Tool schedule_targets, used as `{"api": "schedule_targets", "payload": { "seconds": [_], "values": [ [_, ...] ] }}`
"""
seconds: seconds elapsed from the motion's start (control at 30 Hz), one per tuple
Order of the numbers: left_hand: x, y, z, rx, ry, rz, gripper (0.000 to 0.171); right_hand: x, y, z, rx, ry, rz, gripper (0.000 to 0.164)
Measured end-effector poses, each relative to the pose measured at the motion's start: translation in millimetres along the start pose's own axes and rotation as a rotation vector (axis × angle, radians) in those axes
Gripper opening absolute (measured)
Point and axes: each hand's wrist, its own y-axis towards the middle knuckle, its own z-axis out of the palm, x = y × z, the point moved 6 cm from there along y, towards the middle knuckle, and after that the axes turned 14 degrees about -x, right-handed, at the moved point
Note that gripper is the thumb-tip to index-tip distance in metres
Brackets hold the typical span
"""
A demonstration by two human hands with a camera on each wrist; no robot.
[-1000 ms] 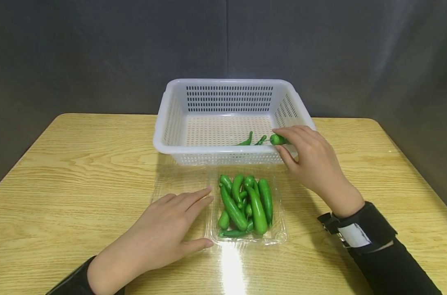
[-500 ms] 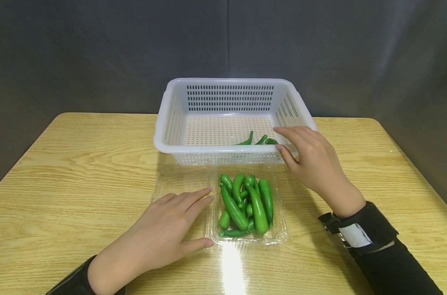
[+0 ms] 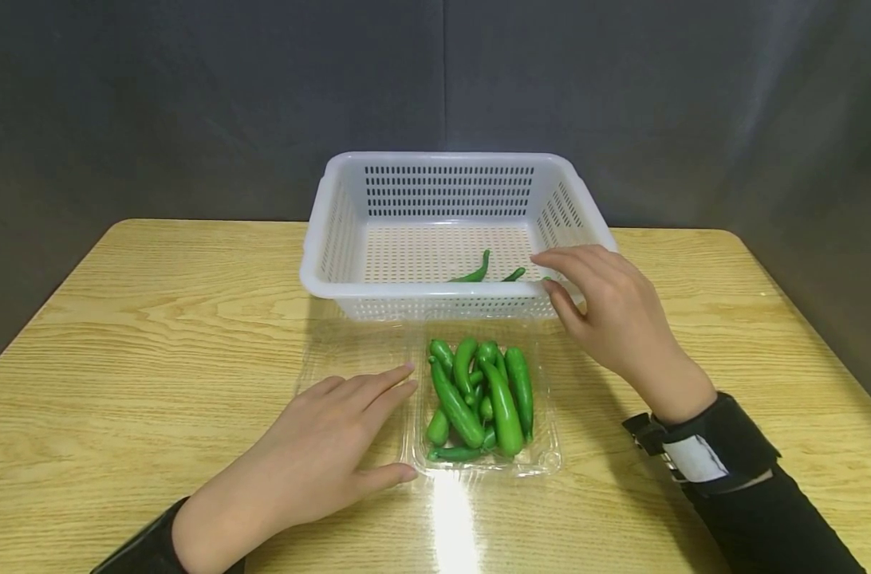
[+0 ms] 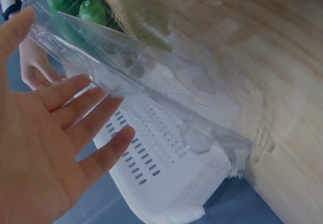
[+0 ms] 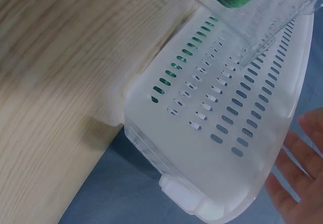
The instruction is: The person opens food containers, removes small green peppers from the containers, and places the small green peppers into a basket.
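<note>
My left hand (image 3: 313, 450) lies with straight, spread fingers over the clear lid (image 3: 356, 347) of an opened plastic clamshell box. Its fingertips reach the hinge side, and the left wrist view shows the fingers (image 4: 96, 118) extended beside the clear plastic. Several green peppers (image 3: 503, 406) fill the right half of the box (image 3: 546, 458). At the front right rim of a white perforated basket (image 3: 407, 291), my right hand (image 3: 611, 303) reaches inside with thumb and fingers apart. Two green peppers (image 3: 473, 273) show above the rim, near its fingertips. A speck of green shows by the thumb; the basket's front wall hides the rest.
The wooden table (image 3: 155, 343) carries the box in front of the basket. A dark grey panel (image 3: 263, 104) rises behind the table, with more at the sides.
My right hand held a pepper above the rim, then let it go into the basket. The peppers inside have shifted slightly, and the released one is mostly out of sight. My left hand stays put.
</note>
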Motion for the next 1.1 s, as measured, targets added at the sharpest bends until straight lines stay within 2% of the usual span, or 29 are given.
{"api": "schedule_targets", "payload": {
  "seconds": [0.27, 0.63, 0.87, 1.1],
  "values": [
    [-0.1, 0.1, -0.4, -0.003, 0.003, 0.001, 0.083, 4.8, 3.2, -4.9, -0.028, 0.023, -0.062, 0.029],
    [-0.4, -0.1, -0.2, -0.001, 0.010, 0.004, 0.083, 2.9, 6.4, -12.9, -0.041, 0.049, -0.012, 0.027],
    [-0.1, -0.3, 0.0, 0.001, 0.013, 0.002, 0.083, 9.5, 8.7, -15.9, -0.087, 0.099, -0.037, 0.029],
    [0.0, -0.4, 0.0, -0.001, 0.007, 0.000, 0.083, 13.8, 9.5, -16.2, -0.070, 0.093, -0.073, 0.023]
  ]
}}
